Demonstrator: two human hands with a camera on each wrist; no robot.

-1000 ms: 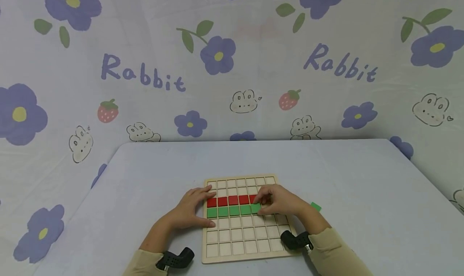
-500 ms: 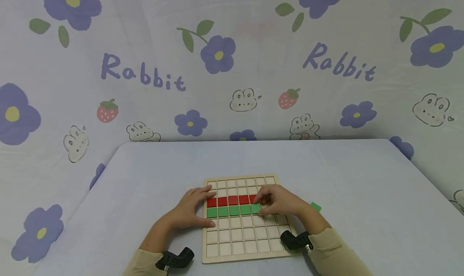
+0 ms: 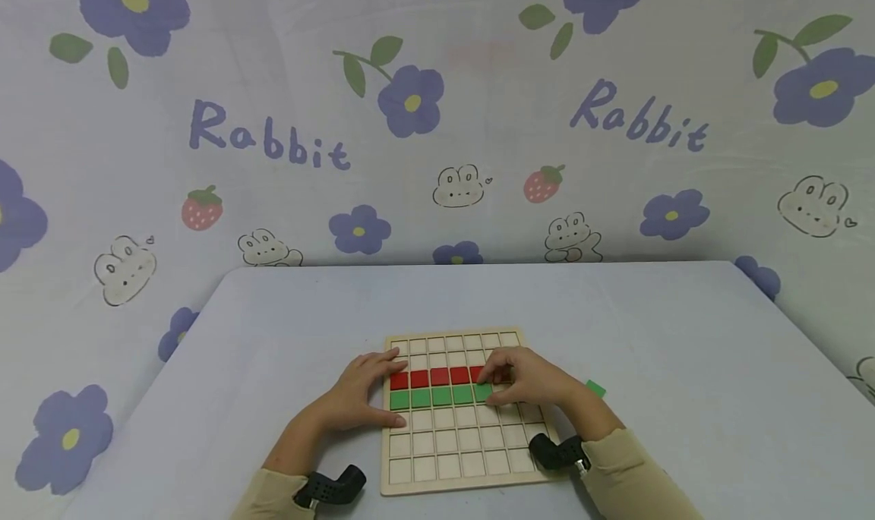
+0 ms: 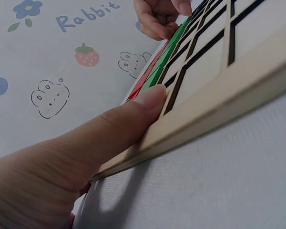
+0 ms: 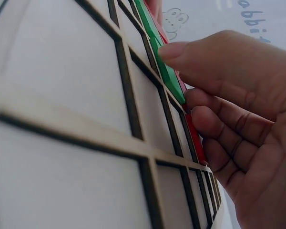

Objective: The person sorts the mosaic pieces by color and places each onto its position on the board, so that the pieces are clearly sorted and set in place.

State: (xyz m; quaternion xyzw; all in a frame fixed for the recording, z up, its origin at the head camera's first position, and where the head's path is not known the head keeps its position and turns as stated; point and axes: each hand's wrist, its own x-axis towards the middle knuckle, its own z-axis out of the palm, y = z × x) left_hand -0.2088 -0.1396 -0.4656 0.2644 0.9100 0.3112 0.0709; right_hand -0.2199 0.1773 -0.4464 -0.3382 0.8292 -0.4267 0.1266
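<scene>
A wooden grid board (image 3: pixel 385 459) lies on the white table. Across it runs a row of red square tiles (image 3: pixel 440 376), with a row of green tiles (image 3: pixel 441 395) just below. My left hand (image 3: pixel 362 391) rests on the board's left edge with fingers spread; its thumb (image 4: pixel 151 98) presses on the frame. At the fifth column, my right hand (image 3: pixel 533 376) pinches a green tile (image 5: pixel 170 78) between thumb and index finger, the tile sitting at its cell. The other right fingers curl over the red row and partly hide its right end.
A loose green tile (image 3: pixel 596 388) lies on the table (image 3: pixel 683 368) right of the board, beside the right forearm. Black wrist cameras (image 3: pixel 557 453) sit on both wrists, the right one over the board's corner. A patterned cloth (image 3: pixel 492 125) hangs behind the table.
Both hands, the board and the tiles hold their places. Only the hanging cloth at the left has shifted a little to the left.
</scene>
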